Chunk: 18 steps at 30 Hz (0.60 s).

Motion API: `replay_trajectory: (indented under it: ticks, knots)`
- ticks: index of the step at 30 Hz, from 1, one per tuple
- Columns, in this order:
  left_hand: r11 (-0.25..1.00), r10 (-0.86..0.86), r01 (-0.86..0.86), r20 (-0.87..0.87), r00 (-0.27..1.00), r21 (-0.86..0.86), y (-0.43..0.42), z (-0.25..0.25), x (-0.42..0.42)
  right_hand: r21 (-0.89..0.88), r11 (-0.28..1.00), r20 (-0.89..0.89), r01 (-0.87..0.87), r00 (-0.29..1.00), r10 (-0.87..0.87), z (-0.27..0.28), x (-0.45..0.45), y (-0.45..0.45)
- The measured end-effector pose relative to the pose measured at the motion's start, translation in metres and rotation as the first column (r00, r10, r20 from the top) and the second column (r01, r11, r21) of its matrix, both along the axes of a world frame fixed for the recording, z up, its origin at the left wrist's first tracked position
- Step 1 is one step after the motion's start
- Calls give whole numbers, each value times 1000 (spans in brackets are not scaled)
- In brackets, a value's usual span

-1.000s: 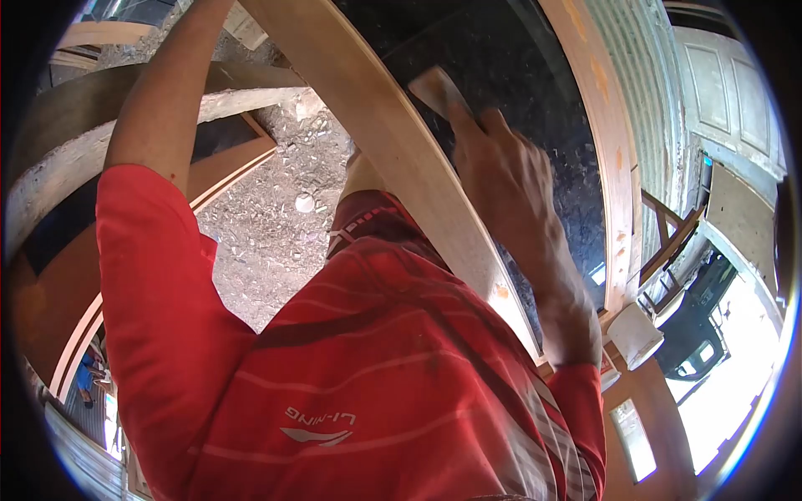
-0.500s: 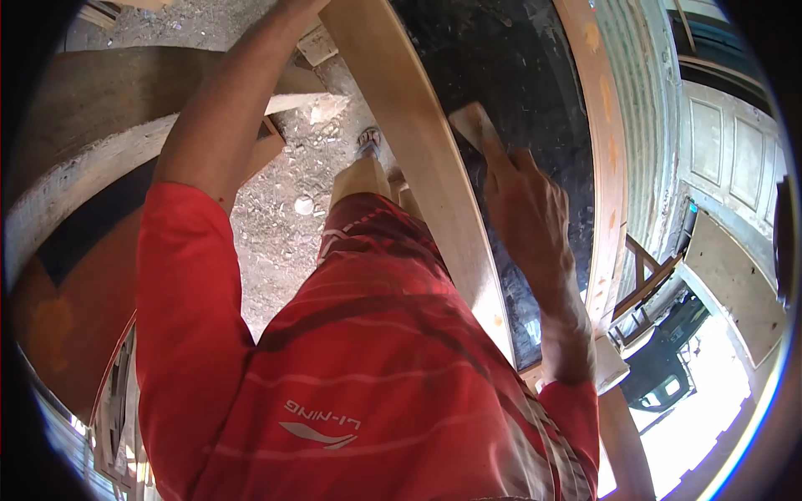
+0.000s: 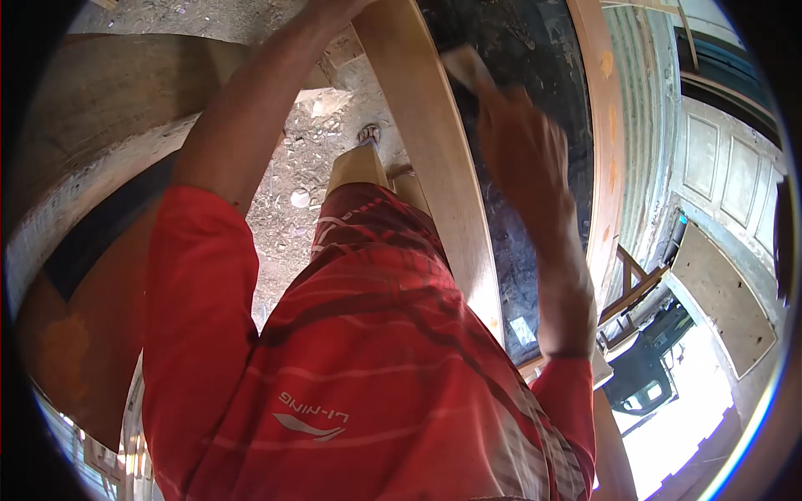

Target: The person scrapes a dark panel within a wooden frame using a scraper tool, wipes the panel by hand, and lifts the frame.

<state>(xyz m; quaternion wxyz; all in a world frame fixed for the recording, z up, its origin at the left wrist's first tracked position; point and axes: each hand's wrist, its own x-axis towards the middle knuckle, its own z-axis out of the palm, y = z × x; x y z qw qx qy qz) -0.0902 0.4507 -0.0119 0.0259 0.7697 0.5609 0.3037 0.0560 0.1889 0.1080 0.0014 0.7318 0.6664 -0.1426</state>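
Observation:
My right hand (image 3: 520,138) is closed around a flat, pale scraper-like tool (image 3: 468,67), its wide end pointing up and left. Motion smears the hand and the tool, so the tool's exact kind is unclear. Both are over a dark, scuffed panel (image 3: 535,42), near the inner edge of a light wooden board (image 3: 418,108). A second wooden board (image 3: 607,142) with orange-brown patches runs along the panel's other side. My left hand (image 3: 341,7) is at the top edge of the view, beside the upper end of the light board. Its fingers are out of sight.
Left of me is a large curved wooden piece (image 3: 142,83) above a brown panel (image 3: 83,351). Debris litters the ground (image 3: 288,179) by my foot. To the right are corrugated sheeting (image 3: 639,108), a pale panelled door (image 3: 727,159) and a leaning board (image 3: 723,292).
My right hand has moved up and slightly left with the tool, over the dark panel. The view has shifted a little, and my left forearm appears farther right.

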Motion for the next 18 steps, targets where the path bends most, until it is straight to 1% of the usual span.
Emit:
replay_trajectory:
  ticks: [1,2,5,8,11,14,17,18]
  knots:
    - [999,-26,26,4,1000,36,-1,-3,-4,62,997,-6,-45,999,45,-10,3,21]
    - [1000,-7,7,-5,1000,20,-2,-3,-2,123,989,-10,-87,996,89,-12,3,34]
    - [1000,1,-1,-18,1000,22,-4,0,-3,-24,994,18,-107,994,107,16,2,26]
    - [999,34,-33,-27,999,32,-2,1,0,-33,992,123,-124,984,127,16,-3,21]
    - [998,2,-2,2,1000,-57,0,-4,-2,79,976,31,-203,979,201,4,7,43]
    - [990,-12,4,-60,998,-144,-4,4,-4,-66,983,63,-169,983,173,24,4,26]
    - [996,23,-23,-5,1000,-91,-4,7,0,-48,994,78,-99,992,102,17,-2,10]
    - [996,28,-29,-16,999,-84,-8,4,0,-34,995,65,-92,993,94,15,-3,14]
